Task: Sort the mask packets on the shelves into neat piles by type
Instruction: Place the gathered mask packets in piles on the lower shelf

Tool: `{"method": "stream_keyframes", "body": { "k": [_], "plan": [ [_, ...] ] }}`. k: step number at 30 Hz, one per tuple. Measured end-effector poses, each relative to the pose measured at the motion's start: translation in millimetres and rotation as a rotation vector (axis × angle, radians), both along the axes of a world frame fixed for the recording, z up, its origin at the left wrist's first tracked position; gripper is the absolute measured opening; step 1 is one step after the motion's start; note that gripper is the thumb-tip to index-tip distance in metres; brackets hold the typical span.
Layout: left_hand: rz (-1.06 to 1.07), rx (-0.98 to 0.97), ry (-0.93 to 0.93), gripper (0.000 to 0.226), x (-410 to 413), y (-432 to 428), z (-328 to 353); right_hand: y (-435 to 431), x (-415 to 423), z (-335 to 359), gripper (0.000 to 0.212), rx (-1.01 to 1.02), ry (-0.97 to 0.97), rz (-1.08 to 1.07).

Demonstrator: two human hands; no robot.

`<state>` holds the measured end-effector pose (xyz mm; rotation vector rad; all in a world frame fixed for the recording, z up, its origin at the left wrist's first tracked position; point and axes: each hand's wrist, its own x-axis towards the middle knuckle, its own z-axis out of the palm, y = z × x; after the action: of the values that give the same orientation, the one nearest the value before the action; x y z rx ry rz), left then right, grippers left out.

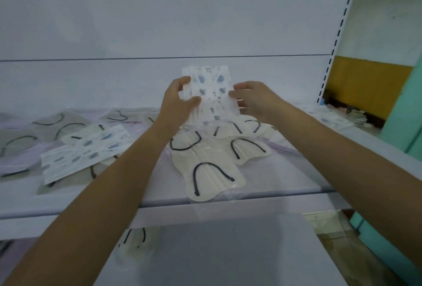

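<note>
Bare forearms reach over the white shelf (262,185), both hands (251,100) gripping patterned packets (207,93) above cream packets (210,171).

A: What colour are the held packets (209,93)?

B: White with blue blotches, the same pattern as the packets (85,150) lying toward the shelf's left edge.

A: And the ones at the shelf's front edge?

B: The cream masks (212,171) have black ear loops. The grey masks (45,130) at the left edge have black loops too.

A: The shelf (274,178) itself?

B: Pale lilac-white. The upright (338,41) on the right is white with dark slots; the wall (363,80) beyond is mustard yellow under white.
</note>
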<state>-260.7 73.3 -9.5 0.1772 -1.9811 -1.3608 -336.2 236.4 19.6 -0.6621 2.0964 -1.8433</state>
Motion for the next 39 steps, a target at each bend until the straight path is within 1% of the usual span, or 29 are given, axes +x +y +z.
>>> {"method": "stream_keyframes", "body": {
  "k": [1, 2, 3, 4, 5, 6, 7, 8, 9, 11, 13, 14, 17, 18, 19, 20, 22, 23, 24, 25, 26, 28, 29, 30, 32, 35, 39],
  "plan": [
    [0.007, -0.035, -0.002, 0.049, 0, -1, -3, 10, -3, 5, 0.042, 0.073, 0.075, -0.045],
    [0.010, -0.066, -0.005, 0.050, 0, -3, -4, 26, -8, 11, 0.043, 0.208, 0.181, -0.113],
    [0.011, -0.097, -0.002, 0.050, 0, -6, -5, 45, -14, 15, 0.046, 0.408, 0.287, -0.182],
    [0.016, -0.128, 0.006, 0.048, 0, -7, -4, 67, -18, 18, 0.052, 0.652, 0.365, -0.234],
    [0.028, -0.150, 0.019, 0.047, -1, -8, -4, 87, -20, 17, 0.062, 0.895, 0.381, -0.263],
    [0.048, -0.156, 0.036, 0.046, -1, -7, -2, 103, -18, 14, 0.072, 1.108, 0.343, -0.275],
    [0.064, -0.147, 0.052, 0.045, -2, -6, -1, 114, -14, 8, 0.078, 1.260, 0.274, -0.270],
    [0.074, -0.128, 0.062, 0.045, -2, -6, 1, 121, -11, 1, 0.081, 1.337, 0.225, -0.257],
    [0.076, -0.108, 0.067, 0.044, -3, -4, 2, 125, -9, -5, 0.082, 1.343, 0.209, -0.246],
    [0.072, -0.083, 0.064, 0.044, -1, -2, 1, 128, -12, -15, 0.080, 1.223, 0.234, -0.244],
    [0.077, -0.093, 0.048, 0.043, 0, 2, -2, 131, -15, -18, 0.086, 1.085, 0.250, -0.275],
    [0.081, -0.097, 0.041, 0.043, 1, 3, -3, 133, -16, -17, 0.091, 1.056, 0.250, -0.278],
    [0.065, -0.076, 0.047, 0.043, 3, 4, -1, 145, -20, -11, 0.101, 0.969, 0.171, -0.285],
    [0.061, -0.080, 0.051, 0.043, 3, 5, -1, 150, -19, -7, 0.098, 0.939, 0.155, -0.286],
    [0.059, -0.092, 0.052, 0.043, 4, 5, -1, 153, -17, -1, 0.088, 0.891, 0.137, -0.302],
    [0.058, -0.109, 0.050, 0.043, 4, 7, -2, 156, -15, 6, 0.070, 0.806, 0.088, -0.321],
    [0.055, -0.142, 0.048, 0.043, 5, 7, -5, 158, -12, 14, 0.021, 0.579, -0.055, -0.325],
    [0.056, -0.154, 0.044, 0.043, 5, 7, -6, 156, -13, 14, 0.010, 0.503, -0.090, -0.322],
    [0.058, -0.162, 0.041, 0.043, 5, 7, -7, 154, -12, 13, 0.013, 0.461, -0.134, -0.330],
    [0.060, -0.167, 0.037, 0.043, 5, 6, -7, 152, -12, 9, 0.007, 0.446, -0.186, -0.333],
    [0.062, -0.171, 0.031, 0.043, 4, 6, -7, 149, -13, 3, 0.013, 0.481, -0.198, -0.342],
    [0.060, -0.179, 0.025, 0.042, 2, 7, -6, 141, -14, -9, 0.056, 0.681, -0.127, -0.343],
    [0.056, -0.184, 0.025, 0.042, 1, 8, -5, 135, -12, -12, 0.070, 0.776, -0.065, -0.334],
    [0.051, -0.193, 0.026, 0.042, 1, 9, -5, 130, -12, -13, 0.077, 0.841, -0.012, -0.333],
    [0.036, -0.214, 0.025, 0.042, 0, 10, -5, 121, -11, -12, 0.081, 0.887, 0.042, -0.303],
    [0.025, -0.232, 0.019, 0.043, 1, 10, -5, 113, -7, -6, 0.080, 0.949, 0.072, -0.281],
    [0.017, -0.235, 0.021, 0.042, 3, 9, -6, 108, -5, -2, 0.063, 0.955, 0.016, -0.257]
  ]
}}
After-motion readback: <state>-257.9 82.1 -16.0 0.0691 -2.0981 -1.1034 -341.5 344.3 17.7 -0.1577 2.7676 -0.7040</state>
